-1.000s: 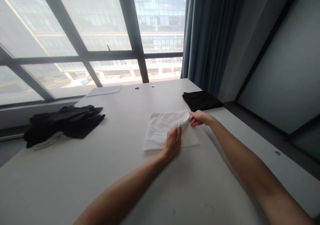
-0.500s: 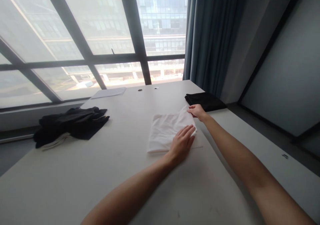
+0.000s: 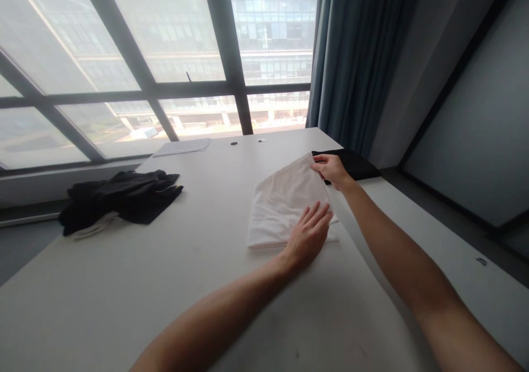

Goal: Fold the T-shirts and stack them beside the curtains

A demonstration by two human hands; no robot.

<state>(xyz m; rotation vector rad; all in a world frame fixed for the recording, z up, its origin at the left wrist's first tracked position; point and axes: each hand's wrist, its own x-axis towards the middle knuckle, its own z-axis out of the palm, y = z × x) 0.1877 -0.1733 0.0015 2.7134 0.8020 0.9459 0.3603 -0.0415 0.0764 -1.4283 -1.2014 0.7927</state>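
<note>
A folded white cloth garment (image 3: 281, 201) lies on the white table (image 3: 173, 284), its far right corner raised. Fingers and thumb of my right hand (image 3: 333, 169) pinch that lifted corner. Flat on the near right part of the cloth rests my left hand (image 3: 309, 233), fingers stretched out and holding nothing. A thin layer of white fabric shows beyond the left fingers, at the cloth's right edge. Exactly what kind of garment it is cannot be made out.
A crumpled heap of black clothes (image 3: 124, 195) lies on the table's left side. Behind my right hand is a folded black cloth (image 3: 355, 163). White sheets (image 3: 182, 147) lie near the window. A blue curtain (image 3: 351, 58) hangs at the back right.
My right hand has moved up and away, lifting the far right corner of the white cloth higher. My left hand stays on the cloth. The view has shifted slightly.
</note>
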